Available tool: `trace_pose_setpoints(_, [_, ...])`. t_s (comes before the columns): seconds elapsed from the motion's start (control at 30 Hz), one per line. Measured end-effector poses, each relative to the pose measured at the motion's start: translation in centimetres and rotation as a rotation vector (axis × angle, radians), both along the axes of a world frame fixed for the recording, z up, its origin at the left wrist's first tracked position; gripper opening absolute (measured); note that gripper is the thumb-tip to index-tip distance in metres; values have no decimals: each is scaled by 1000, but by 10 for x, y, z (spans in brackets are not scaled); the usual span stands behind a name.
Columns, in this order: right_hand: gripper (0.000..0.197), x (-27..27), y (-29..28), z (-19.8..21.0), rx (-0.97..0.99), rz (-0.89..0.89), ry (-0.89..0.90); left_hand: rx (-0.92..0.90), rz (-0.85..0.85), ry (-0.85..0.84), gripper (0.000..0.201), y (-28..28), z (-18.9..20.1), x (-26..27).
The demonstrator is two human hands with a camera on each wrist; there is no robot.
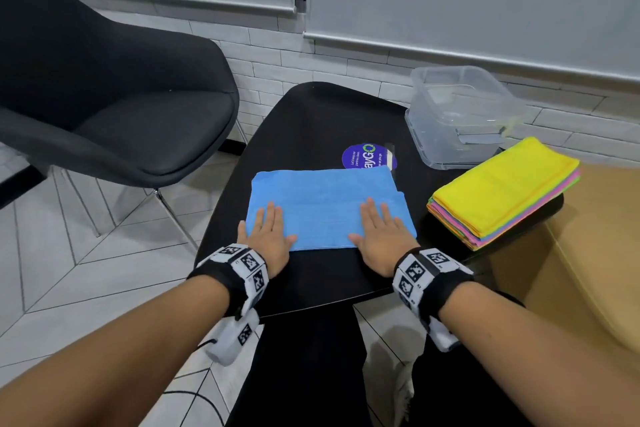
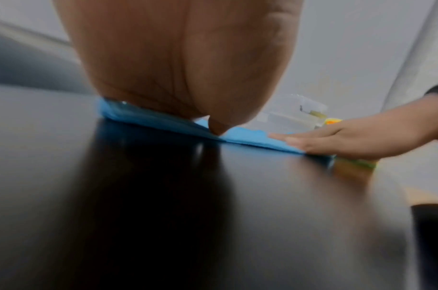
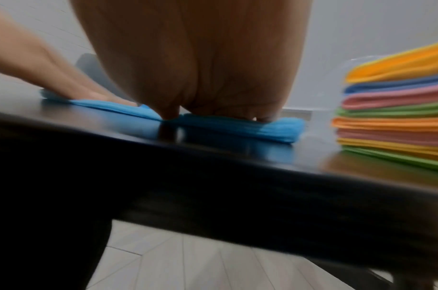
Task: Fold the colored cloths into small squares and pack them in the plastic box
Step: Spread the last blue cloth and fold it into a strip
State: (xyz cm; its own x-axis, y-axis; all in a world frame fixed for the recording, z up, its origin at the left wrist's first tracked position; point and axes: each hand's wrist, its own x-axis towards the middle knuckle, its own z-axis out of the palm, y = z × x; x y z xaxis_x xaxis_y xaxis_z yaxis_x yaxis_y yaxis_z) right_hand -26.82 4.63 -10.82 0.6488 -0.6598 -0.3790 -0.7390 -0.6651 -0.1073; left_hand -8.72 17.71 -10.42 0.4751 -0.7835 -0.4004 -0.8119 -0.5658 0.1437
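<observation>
The blue cloth (image 1: 329, 206) is pressed flat, part-folded, by the left hand (image 1: 266, 236) and right hand (image 1: 381, 232), fingers spread; the stack (image 1: 502, 194) is left unfolded; nothing can be seen packed in the box (image 1: 464, 114).

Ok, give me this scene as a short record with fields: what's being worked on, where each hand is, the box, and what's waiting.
cloth in work: blue cloth, folded to a rectangle, flat on the black table
left hand: flat, fingers straight, pressing the cloth's left end
right hand: flat, pressing the cloth's right end
plastic box: clear, open, far right of the table, no cloth inside
waiting: stack of colored cloths, yellow on top, right of the blue cloth
also: black chair at left
</observation>
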Motion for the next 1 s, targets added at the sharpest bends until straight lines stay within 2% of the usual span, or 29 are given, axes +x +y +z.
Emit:
trace_pose_setpoints(0.2, [77,-28,-16,0,1,-122,-4,21,58,-2,67,19,2,17])
trace_pose_setpoints(0.3, [78,-17,-16,13,13,-141,87,70,66,8,69,16,12,16])
trace_pose_setpoints(0.4, [63,-1,-29,52,15,-79,158,65,71,-4,66,2,28,25])
trace_pose_setpoints(0.5, [45,16,-61,90,-101,-8,85,-74,70,-100,53,-20,46,53])
trace_pose_setpoints(0.57, [40,28,-85,102,-193,-11,34,-170,93,-75,48,-34,55,77])
trace_pose_setpoints(0.7, [40,51,-125,99,-183,-30,-6,-292,137,-24,60,-56,63,108])
trace_pose_setpoints(0.83, [43,63,-147,80,-164,-7,-14,-307,177,65,60,-72,55,122])
trace_pose_setpoints(0.9, [40,66,-153,69,-143,-6,-21,-311,182,119,54,-77,49,126])
trace_pose_setpoints(1.0, [33,70,-159,57,-122,-7,-60,-333,171,127,32,-84,43,129])
